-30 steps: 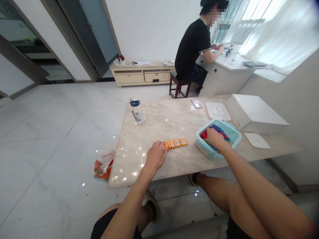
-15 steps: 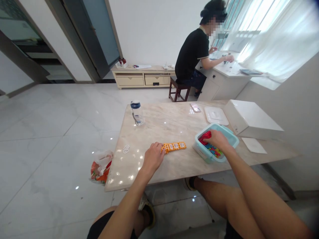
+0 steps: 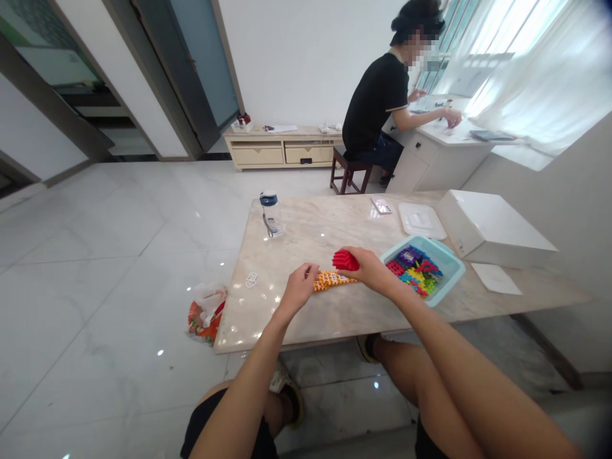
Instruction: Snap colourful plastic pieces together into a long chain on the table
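My right hand (image 3: 368, 268) is closed around a bundle of red plastic building pieces (image 3: 345, 259), held just above the right end of an orange strip of interlocking plastic building pieces (image 3: 329, 279). White window-shaped pieces are set along that strip, which lies on the table. At its left end my left hand (image 3: 300, 288) has its fingers curled against it; the fingertips are partly hidden. To the right stands a light-blue plastic tub (image 3: 449, 271) with purple, red, yellow, green and blue pieces inside.
On the marble-look table (image 3: 306, 248) are a clear bottle (image 3: 271, 217), small white pieces (image 3: 251, 280), a phone-like object (image 3: 381, 205), a tub lid (image 3: 421, 221), a white box (image 3: 492, 223) and paper (image 3: 496, 278). Beyond, a person (image 3: 375, 105) sits at a desk.
My right hand has come out of the tub and moved left with the red pieces. My left hand's fingers have curled and lifted slightly at the orange strip. The view has shifted a little.
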A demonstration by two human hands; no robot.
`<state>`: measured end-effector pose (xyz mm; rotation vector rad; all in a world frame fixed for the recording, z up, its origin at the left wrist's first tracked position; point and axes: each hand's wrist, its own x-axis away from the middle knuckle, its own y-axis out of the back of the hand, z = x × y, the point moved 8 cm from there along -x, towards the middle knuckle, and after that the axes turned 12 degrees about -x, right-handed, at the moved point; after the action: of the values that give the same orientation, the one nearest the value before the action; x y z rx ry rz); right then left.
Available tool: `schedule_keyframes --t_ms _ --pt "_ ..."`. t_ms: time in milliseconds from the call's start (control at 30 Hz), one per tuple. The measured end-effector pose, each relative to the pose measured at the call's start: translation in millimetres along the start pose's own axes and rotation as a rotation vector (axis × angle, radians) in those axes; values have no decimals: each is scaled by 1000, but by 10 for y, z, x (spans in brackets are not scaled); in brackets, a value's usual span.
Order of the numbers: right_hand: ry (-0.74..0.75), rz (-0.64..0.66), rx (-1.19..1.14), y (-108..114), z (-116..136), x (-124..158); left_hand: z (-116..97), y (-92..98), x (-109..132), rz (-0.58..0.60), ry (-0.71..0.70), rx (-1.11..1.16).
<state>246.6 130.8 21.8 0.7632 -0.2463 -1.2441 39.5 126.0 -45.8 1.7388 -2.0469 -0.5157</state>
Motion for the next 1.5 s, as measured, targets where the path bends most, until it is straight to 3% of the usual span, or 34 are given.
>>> schedule_keyframes --t_ms 100,200,333,500,633,833,1200,1500 --pt "75 163 1 -510 117 -180 154 -28 -44 43 147 246" --pt "112 252 -7 -832 175 -308 266 43 -49 28 203 248" --pt "97 286 4 -1033 54 -421 311 250 23 -42 188 -161" --pt "-4 297 50 -1163 -331 -416 218 392 147 -84 82 -794" --pt "-37 308 66 -1229 -489 -356 289 301 171 45 66 -904" --pt "-21 344 82 -1223 -501 -330 345 153 208 188 61 -945" --pt "-22 371 112 -1049 -569 -159 222 -22 225 245 -7 -1044" --pt "-52 396 173 -989 -870 79 145 -69 205 235 -61 -1038"
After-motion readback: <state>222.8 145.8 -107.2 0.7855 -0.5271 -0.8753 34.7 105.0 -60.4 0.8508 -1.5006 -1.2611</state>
